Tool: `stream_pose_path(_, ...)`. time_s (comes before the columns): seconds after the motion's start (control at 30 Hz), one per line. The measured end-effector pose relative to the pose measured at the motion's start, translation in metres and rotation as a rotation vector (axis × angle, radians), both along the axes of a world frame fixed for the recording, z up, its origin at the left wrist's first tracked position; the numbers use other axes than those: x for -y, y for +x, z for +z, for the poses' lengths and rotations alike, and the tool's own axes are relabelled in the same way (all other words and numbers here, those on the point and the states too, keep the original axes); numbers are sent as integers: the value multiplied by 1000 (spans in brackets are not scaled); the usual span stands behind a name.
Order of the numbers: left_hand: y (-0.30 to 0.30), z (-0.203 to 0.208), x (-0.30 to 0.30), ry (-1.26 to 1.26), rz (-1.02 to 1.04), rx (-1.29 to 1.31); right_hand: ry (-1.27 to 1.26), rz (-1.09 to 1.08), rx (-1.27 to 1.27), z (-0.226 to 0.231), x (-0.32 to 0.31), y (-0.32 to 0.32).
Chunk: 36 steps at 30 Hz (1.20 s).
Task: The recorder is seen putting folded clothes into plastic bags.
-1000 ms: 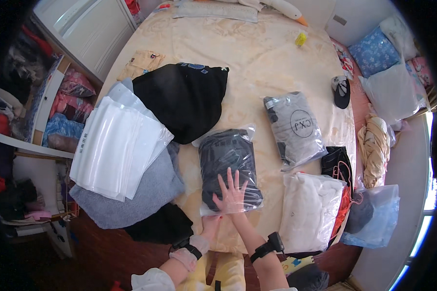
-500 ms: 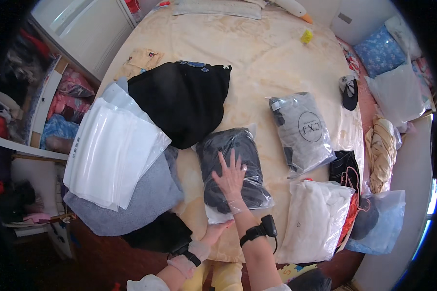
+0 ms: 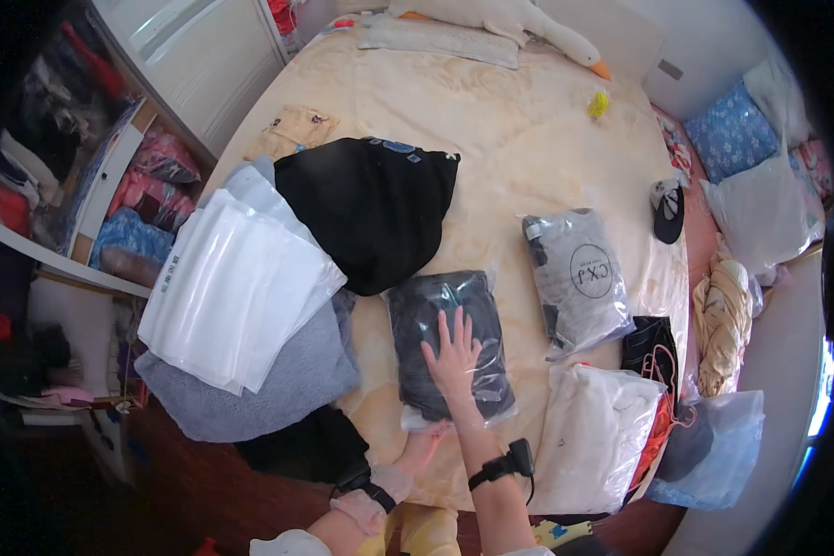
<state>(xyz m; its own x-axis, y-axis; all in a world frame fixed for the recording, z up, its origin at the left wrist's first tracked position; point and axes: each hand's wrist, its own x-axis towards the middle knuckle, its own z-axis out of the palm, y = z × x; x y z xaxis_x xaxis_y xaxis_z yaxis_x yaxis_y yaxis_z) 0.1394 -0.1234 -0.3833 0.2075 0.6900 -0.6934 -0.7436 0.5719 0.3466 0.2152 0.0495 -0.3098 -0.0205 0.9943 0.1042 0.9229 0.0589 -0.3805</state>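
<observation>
One clear bag of dark clothing [image 3: 412, 360], near the front edge of the bed [image 3: 519, 130], was touched by the spread right hand [image 3: 454, 361]. The left hand [image 3: 424, 443] was held by its lower end, grip impossible to tell.

From here, much of the left hand [image 3: 422, 447] is hidden.
Its fingers slip from sight by the near end of the clear bag [image 3: 413, 422], so I can't tell their hold; the right hand [image 3: 454, 361] covers part of the dark folded cloth [image 3: 423, 382] inside; stacked white bags [image 3: 236, 287] hide much of the grey fleece [image 3: 292, 375]; the plush goose [image 3: 491, 13] is cut off at the top; the yellow thing [image 3: 599, 105] is too small to name.
</observation>
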Motion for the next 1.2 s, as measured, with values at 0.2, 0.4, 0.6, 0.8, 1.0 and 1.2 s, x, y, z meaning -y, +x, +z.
stream_pose_path(0.2, 29, -1, 22, -59, 45, 4, -39, -24, -314, 3, 70, 56)
stream_pose_path(0.4, 33, -16, -2, 8, 31, -200, -161, 259, -117, 5, 139, 66)
stream_pose_path(0.6, -10, -26, -6, -1, -75, -156, -441, 383, -166, -45, 102, 56)
stream_pose_path(0.8, -7, -38, 0, -48, 31, -111, -481, 388, -17, -73, 70, 51)
stream_pose_path(1.0, -27, -28, -9, -74, -181, -205, -455, 422, 26, -56, 82, 58)
stream_pose_path(1.2, -143, 10, -33, 176, -1176, -499, -269, 385, 45, -49, 98, 60)
